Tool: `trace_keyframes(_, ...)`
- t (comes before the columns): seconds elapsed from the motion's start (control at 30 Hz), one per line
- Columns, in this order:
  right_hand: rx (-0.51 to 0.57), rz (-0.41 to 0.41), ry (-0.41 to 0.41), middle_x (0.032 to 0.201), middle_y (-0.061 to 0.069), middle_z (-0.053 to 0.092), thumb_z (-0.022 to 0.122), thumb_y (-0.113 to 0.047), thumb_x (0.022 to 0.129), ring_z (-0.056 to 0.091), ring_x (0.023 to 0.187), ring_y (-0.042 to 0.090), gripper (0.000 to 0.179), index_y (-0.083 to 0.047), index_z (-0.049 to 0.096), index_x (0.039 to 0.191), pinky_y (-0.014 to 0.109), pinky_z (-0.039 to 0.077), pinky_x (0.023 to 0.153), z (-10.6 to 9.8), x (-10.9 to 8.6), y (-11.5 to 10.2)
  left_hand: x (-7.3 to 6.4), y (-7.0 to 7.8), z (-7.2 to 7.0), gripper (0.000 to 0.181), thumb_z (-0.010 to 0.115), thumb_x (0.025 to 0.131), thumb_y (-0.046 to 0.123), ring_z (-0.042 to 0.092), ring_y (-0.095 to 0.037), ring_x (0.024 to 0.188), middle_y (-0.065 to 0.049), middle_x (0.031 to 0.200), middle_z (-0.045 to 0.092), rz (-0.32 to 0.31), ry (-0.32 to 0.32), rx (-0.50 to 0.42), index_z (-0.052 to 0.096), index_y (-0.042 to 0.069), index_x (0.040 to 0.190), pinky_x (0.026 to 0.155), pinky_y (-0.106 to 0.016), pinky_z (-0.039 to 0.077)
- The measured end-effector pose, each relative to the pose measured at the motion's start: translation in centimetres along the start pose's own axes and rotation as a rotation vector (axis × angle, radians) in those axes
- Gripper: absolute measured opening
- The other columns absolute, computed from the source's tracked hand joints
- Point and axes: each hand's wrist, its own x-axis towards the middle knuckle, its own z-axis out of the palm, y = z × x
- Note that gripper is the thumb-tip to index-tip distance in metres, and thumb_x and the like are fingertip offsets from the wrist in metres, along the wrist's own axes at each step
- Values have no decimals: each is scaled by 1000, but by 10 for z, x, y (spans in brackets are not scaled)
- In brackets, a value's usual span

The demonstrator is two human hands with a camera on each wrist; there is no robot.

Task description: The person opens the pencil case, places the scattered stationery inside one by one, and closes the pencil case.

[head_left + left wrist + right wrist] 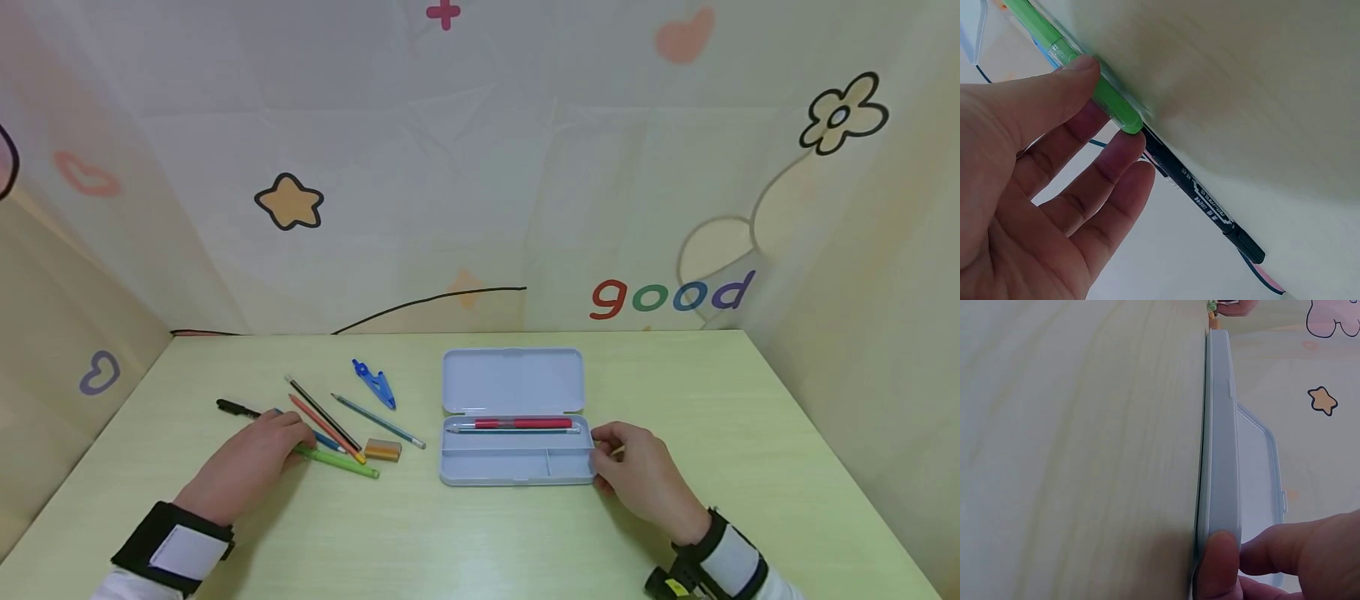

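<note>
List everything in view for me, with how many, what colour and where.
Pencil case: one, pale blue, open, mid-table
Red pen: one, red, inside case
Pale pencil: one, bluish, inside case
Compass: one, blue, left of case
Teal pencil: one, teal, left of case
Black pencil: one, black, further left
Salmon pencil: one, salmon, beside black pencil
Blue pen or pencil: one, blue, partly hidden
Brown block: one, brown, near pencil ends
Black marker: one, black, leftmost
Table: one, pale wood, beneath
Backdrop: pale, cartoon-printed, behind
Wrist straps: two, black-and-white
Sleeves: two, white
Left hand: one, pinching green pen (one, green)
Right hand: one, gripping case's right end
</note>
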Motion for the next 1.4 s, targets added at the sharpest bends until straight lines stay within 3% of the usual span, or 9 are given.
trace_keyframes(0.27,-7,-3,5,91,10,62,62,-2,100,64,68,20,29,7,65,127,27,55,60,0,0,1,-2,4,-4,24,88,83,1,65,-24,100,3,102,70,6,24,-11,75,16,96,93,-45,57)
trace_keyframes(0.53,-1,-5,6,91,10,62,63,-2,100,63,68,19,28,7,65,127,27,55,59,0,-1,-1,-2,9,-10,25,88,84,1,60,-19,94,5,101,70,31,52,-7,75,17,97,84,-39,57)
trace_keyframes(0.87,1,-1,6,92,10,62,63,-3,100,63,68,19,28,7,65,127,27,55,60,0,0,-1,1,22,-17,28,88,84,1,60,-18,95,8,100,68,53,90,-26,72,18,98,84,-39,57)
trace_keyframes(1.1,2,-11,1,93,9,62,62,-2,100,63,68,19,29,8,64,127,27,55,59,1,0,0,5,36,-24,25,87,86,4,66,-24,104,5,104,71,16,66,-40,77,18,105,93,-47,57)
trace_keyframes(1.4,-14,4,6,92,10,62,62,-2,100,63,68,19,29,6,65,127,27,55,60,1,0,0,11,46,-28,24,87,87,2,66,-18,101,6,101,68,93,138,-62,75,15,103,110,-49,50)
